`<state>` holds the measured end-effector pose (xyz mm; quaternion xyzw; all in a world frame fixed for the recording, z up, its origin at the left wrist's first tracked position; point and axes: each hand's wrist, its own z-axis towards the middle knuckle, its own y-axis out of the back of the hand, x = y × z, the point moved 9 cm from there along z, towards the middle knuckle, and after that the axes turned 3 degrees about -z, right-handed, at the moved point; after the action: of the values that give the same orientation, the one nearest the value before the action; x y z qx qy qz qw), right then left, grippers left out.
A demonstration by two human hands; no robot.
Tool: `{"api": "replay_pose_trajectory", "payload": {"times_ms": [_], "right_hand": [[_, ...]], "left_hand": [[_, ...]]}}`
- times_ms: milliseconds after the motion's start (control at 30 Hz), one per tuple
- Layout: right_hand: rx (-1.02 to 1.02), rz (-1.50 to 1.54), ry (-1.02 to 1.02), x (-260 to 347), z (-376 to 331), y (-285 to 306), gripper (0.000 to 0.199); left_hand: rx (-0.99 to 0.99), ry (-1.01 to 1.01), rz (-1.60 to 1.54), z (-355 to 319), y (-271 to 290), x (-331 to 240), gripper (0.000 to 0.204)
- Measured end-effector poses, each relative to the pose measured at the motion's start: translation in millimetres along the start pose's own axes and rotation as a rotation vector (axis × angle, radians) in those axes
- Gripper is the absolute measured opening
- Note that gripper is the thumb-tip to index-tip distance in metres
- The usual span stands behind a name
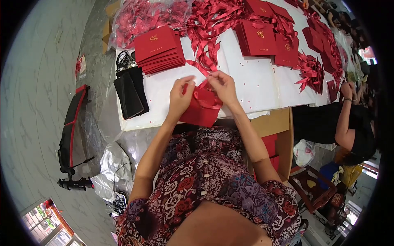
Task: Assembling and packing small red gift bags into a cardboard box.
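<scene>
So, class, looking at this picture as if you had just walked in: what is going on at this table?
A person seated at a white table holds a small red paper bag at its near edge. The left hand grips the bag's top, and the right hand pinches a red ribbon at the bag's mouth. A stack of flat red bags lies to the left, with loose ribbons and more bags beyond. Another person sits to the right.
</scene>
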<state>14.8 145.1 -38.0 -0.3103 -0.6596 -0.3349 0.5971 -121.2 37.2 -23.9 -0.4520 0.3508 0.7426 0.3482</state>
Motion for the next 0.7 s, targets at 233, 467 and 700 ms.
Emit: {"api": "replay_pose_trajectory", "payload": {"times_ms": [233, 467, 700], "right_hand": [[-0.100, 0.092, -0.058, 6, 17, 26, 0.015], [-0.219, -0.030, 0.059, 16, 41, 51, 0.018], [-0.183, 0.168, -0.018, 29, 13, 61, 0.031]], "left_hand": [[0.308, 0.244, -0.173, -31, -15, -16, 0.056], [0.361, 0.348, -0.157, -47, -17, -39, 0.052], [0.084, 0.317, -0.329, -22, -2, -49, 0.051]]}}
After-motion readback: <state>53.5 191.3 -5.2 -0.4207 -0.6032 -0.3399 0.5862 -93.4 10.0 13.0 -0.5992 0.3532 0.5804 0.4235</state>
